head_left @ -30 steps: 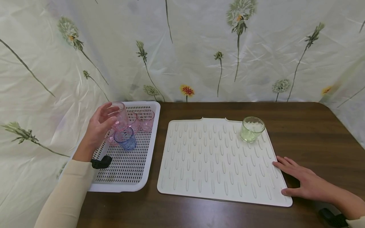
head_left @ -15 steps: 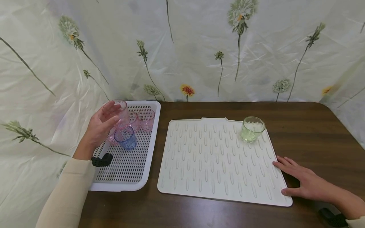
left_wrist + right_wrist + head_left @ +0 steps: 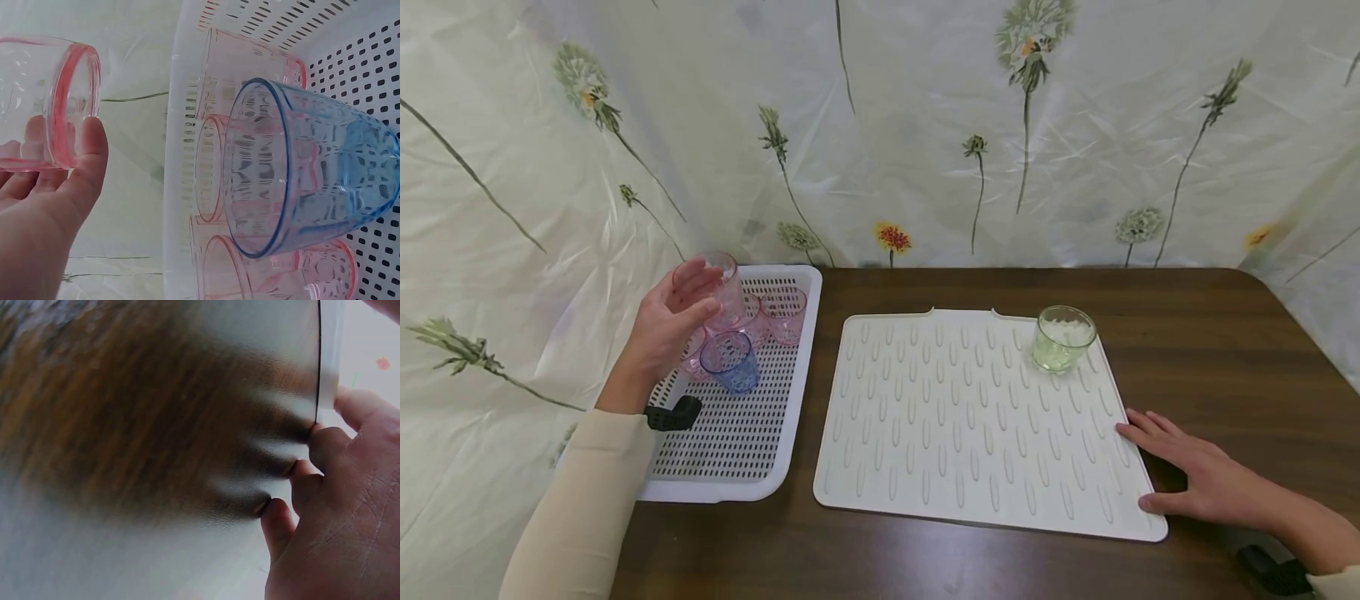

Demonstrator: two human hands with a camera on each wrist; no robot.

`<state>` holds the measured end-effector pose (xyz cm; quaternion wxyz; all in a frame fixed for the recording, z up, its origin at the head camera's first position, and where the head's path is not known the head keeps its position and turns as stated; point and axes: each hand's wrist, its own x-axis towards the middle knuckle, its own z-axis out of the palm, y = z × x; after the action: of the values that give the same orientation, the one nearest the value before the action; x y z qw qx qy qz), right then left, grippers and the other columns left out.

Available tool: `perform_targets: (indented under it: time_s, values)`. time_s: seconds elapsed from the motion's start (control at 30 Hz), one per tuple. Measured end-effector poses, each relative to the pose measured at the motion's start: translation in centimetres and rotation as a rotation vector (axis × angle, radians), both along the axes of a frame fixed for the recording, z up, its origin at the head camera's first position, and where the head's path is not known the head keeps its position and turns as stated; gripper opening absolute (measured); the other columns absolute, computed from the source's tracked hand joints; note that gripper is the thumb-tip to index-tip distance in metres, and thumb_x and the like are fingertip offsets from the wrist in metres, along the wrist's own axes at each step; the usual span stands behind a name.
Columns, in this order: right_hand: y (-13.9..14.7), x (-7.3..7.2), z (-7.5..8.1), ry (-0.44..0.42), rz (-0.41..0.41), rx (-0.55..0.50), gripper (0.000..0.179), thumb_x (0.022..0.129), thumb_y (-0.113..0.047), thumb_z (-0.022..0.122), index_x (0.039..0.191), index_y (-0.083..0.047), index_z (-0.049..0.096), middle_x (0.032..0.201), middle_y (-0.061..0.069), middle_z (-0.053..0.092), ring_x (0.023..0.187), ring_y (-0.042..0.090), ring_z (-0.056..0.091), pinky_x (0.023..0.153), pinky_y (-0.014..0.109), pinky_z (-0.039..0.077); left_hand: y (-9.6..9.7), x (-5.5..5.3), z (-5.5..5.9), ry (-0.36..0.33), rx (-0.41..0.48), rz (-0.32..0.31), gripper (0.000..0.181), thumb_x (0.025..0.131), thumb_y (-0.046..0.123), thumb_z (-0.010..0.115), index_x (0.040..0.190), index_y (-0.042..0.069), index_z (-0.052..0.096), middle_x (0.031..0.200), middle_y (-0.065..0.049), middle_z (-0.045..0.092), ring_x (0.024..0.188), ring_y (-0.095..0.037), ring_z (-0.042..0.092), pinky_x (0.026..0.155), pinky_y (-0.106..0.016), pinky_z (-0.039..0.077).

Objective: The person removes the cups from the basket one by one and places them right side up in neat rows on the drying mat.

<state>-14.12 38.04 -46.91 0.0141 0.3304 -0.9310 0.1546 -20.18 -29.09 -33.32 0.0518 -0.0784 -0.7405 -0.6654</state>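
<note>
My left hand (image 3: 661, 327) holds a clear pink drinking glass (image 3: 727, 292) above the far left part of a white perforated basket (image 3: 800, 400). In the left wrist view, thumb and fingers grip the pink glass (image 3: 74, 103) near its base. Inside the basket are a blue glass (image 3: 735, 372) and several pink glasses (image 3: 786, 321), partly hidden behind one another. At the right, my right hand (image 3: 1213, 482) rests with extended fingers along the edge of a white ridged mat (image 3: 962, 421); its fingertips touch the table in the right wrist view.
A green glass (image 3: 1063, 342) stands upright on the mat's far right corner. Basket and mat sit side by side on a dark wooden table (image 3: 1195, 350), with a strip of wood between them. Behind hangs a flower-print curtain (image 3: 917, 125).
My left hand has lifted the pink glass slightly, up and a little to the right. My right hand, the mat and the green glass stay in place.
</note>
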Motion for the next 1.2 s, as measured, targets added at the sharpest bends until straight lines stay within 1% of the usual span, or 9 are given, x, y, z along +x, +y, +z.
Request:
perform_targets:
  time_s: [0.03, 0.07, 0.2, 0.4, 0.5, 0.6, 0.77, 1.03, 1.2]
  values:
    - [0.0, 0.0, 0.0, -0.001, -0.008, 0.0, 0.096, 0.071, -0.035, 0.086, 0.153, -0.021, 0.038, 0.159, -0.034, 0.004, 0.142, -0.021, -0.01, 0.108, 0.002, 0.006, 0.1, 0.0, 0.1, 0.005, -0.025, 0.01, 0.064, 0.095, 0.01, 0.064, 0.151, 0.008, 0.033, 0.136, 0.007, 0.055, 0.125, -0.001, 0.051, 0.094, -0.009, 0.048]
    - [-0.1, -0.1, 0.1, -0.001, -0.009, 0.001, 0.096, 0.071, -0.035, 0.086, 0.153, -0.021, 0.038, 0.159, -0.034, 0.005, 0.143, -0.021, -0.009, 0.114, 0.014, 0.015, 0.1, 0.0, 0.2, 0.011, -0.055, 0.022, 0.064, 0.096, 0.011, 0.064, 0.152, 0.008, 0.033, 0.137, 0.006, 0.055, 0.125, -0.001, 0.051, 0.094, -0.008, 0.048]
    - [-0.3, -0.4, 0.4, -0.009, -0.022, 0.016, 0.097, 0.072, -0.036, 0.086, 0.154, -0.023, 0.037, 0.158, -0.034, 0.005, 0.142, -0.021, -0.009, 0.097, 0.043, 0.039, 0.4, -0.1, 0.5, 0.038, -0.11, 0.028, 0.064, 0.094, 0.009, 0.065, 0.151, 0.009, 0.036, 0.136, 0.005, 0.056, 0.124, -0.001, 0.052, 0.093, -0.008, 0.049]
    - [-0.4, -0.5, 0.5, -0.077, -0.031, -0.004, 0.093, 0.074, -0.038, 0.084, 0.153, -0.021, 0.038, 0.158, -0.032, 0.007, 0.139, -0.024, -0.011, 0.085, 0.061, 0.041, 2.1, -0.7, 1.1, 0.056, -0.145, -0.016, 0.064, 0.093, 0.004, 0.065, 0.15, 0.007, 0.036, 0.142, -0.004, 0.055, 0.126, -0.005, 0.052, 0.096, -0.009, 0.047]
    - [-0.3, -0.3, 0.5, -0.058, -0.027, 0.007, 0.093, 0.074, -0.038, 0.084, 0.153, -0.02, 0.038, 0.159, -0.032, 0.006, 0.14, -0.023, -0.01, 0.089, 0.055, 0.041, 3.5, -1.4, 1.7, 0.055, -0.15, -0.033, 0.066, 0.093, 0.006, 0.066, 0.151, 0.009, 0.035, 0.149, -0.013, 0.049, 0.131, -0.01, 0.05, 0.097, -0.01, 0.048]
    - [-0.2, -0.2, 0.6, -0.033, -0.024, 0.013, 0.096, 0.073, -0.036, 0.085, 0.154, -0.022, 0.036, 0.159, -0.034, 0.004, 0.141, -0.022, -0.01, 0.091, 0.049, 0.039, 5.2, -2.3, 2.3, 0.065, -0.179, -0.042, 0.066, 0.093, 0.01, 0.067, 0.151, 0.012, 0.036, 0.151, -0.013, 0.049, 0.136, -0.016, 0.049, 0.104, -0.016, 0.046]
    - [-0.1, -0.1, 0.7, -0.065, -0.025, -0.022, 0.098, 0.072, -0.032, 0.085, 0.155, -0.024, 0.034, 0.156, -0.038, 0.001, 0.139, -0.023, -0.012, 0.086, 0.062, 0.038, 8.4, -3.8, 3.1, 0.075, -0.143, -0.097, 0.067, 0.091, 0.01, 0.067, 0.151, 0.014, 0.037, 0.151, -0.01, 0.049, 0.141, -0.02, 0.045, 0.117, -0.034, 0.038]
    - [-0.1, 0.1, 0.5, -0.092, -0.03, -0.022, 0.096, 0.074, -0.032, 0.084, 0.156, -0.024, 0.032, 0.155, -0.039, 0.0, 0.138, -0.024, -0.013, 0.087, 0.063, 0.037, 11.8, -5.4, 3.4, 0.098, -0.171, -0.141, 0.069, 0.089, 0.012, 0.071, 0.151, 0.014, 0.039, 0.149, -0.007, 0.052, 0.139, -0.02, 0.048, 0.118, -0.042, 0.038]
    - [0.0, 0.4, 0.3, -0.047, -0.031, -0.015, 0.096, 0.074, -0.033, 0.085, 0.155, -0.023, 0.034, 0.157, -0.037, 0.002, 0.141, -0.022, -0.011, 0.099, 0.049, 0.034, 13.4, -6.0, 3.4, 0.106, -0.161, -0.149, 0.068, 0.09, 0.015, 0.071, 0.151, 0.014, 0.039, 0.149, -0.007, 0.052, 0.139, -0.021, 0.048, 0.118, -0.045, 0.037]
